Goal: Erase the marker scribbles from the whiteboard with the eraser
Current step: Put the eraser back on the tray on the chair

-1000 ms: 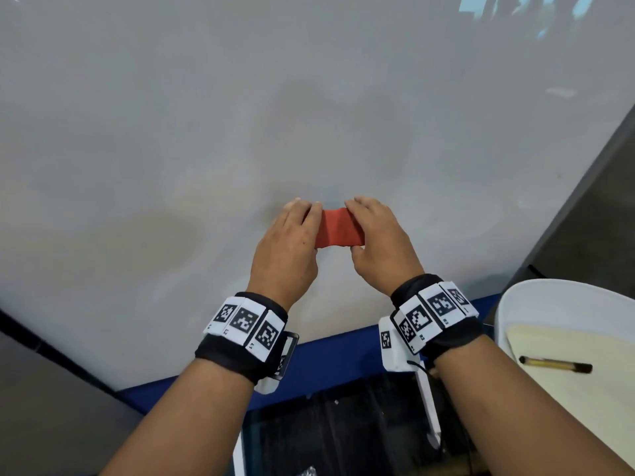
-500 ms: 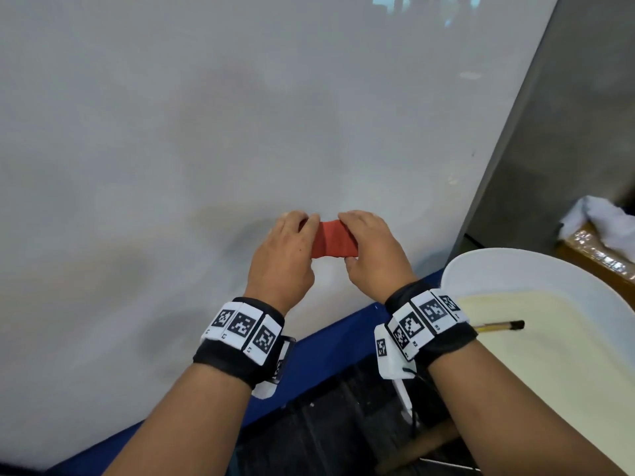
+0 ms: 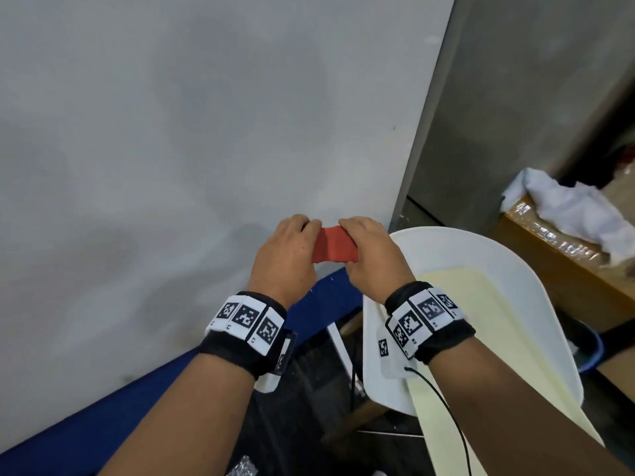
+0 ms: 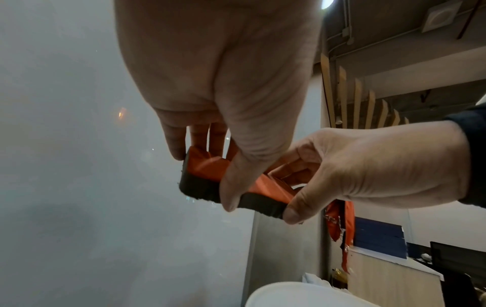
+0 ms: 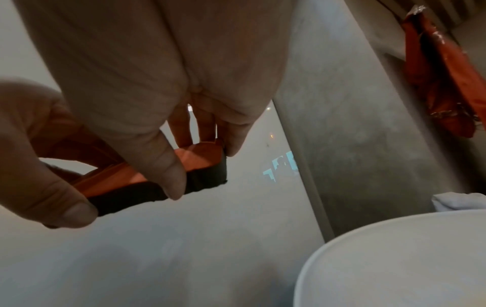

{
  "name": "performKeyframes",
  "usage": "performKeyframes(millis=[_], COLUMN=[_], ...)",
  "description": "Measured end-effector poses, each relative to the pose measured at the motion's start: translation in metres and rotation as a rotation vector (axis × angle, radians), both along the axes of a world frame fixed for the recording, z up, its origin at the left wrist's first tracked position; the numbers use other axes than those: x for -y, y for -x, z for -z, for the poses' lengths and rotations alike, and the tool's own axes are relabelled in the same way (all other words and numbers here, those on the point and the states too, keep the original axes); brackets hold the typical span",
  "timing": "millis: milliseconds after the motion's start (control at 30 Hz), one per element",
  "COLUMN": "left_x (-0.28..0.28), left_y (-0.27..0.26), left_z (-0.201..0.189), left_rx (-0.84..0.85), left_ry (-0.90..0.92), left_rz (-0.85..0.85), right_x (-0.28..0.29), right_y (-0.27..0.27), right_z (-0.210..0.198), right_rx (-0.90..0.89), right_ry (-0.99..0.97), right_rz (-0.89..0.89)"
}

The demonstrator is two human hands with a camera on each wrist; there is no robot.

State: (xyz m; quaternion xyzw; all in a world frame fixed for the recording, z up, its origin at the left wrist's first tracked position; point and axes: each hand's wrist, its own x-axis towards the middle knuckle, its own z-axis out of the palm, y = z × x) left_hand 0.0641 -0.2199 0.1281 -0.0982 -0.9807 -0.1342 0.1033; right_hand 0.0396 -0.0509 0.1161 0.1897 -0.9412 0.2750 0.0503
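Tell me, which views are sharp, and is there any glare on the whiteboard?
Head view: sharp, evenly lit, soft shadows on the whiteboard. Left wrist view: hazy board with a small orange glint, eraser clear. Right wrist view: dim, slightly blurred, bluish reflection on the board.

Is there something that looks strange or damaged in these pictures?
The eraser, held by both the left hand and right hand, has a crumpled orange cover and frayed dark felt. The whiteboard shows only grey smudges, no clear scribbles.
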Motion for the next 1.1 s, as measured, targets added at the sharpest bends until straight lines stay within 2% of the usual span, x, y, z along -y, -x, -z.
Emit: performKeyframes(millis=[300, 667, 867, 1100], left_x=[-0.093, -0.203, -0.242, -0.265], left_y=[0.017, 0.007, 0.0, 0.008], left_z=[0.048, 0.124, 0.165, 0.189], left_rx=[0.19, 0.368, 0.391, 0.514], left_ry=[-0.023, 0.025, 0.083, 0.034], left_rz=[0.078, 0.141, 0.182, 0.187], right_x=[-0.096, -0.209, -0.244, -0.257], right_y=[0.005, -0.011, -0.016, -0.008], right_z=[0.046, 0.12, 0.147, 0.164], right_rx=[0.119, 0.338, 0.442, 0.546], right_ry=[-0.013, -0.185, -0.373, -0.379], right_rz=[0.077, 0.167, 0.194, 0.217])
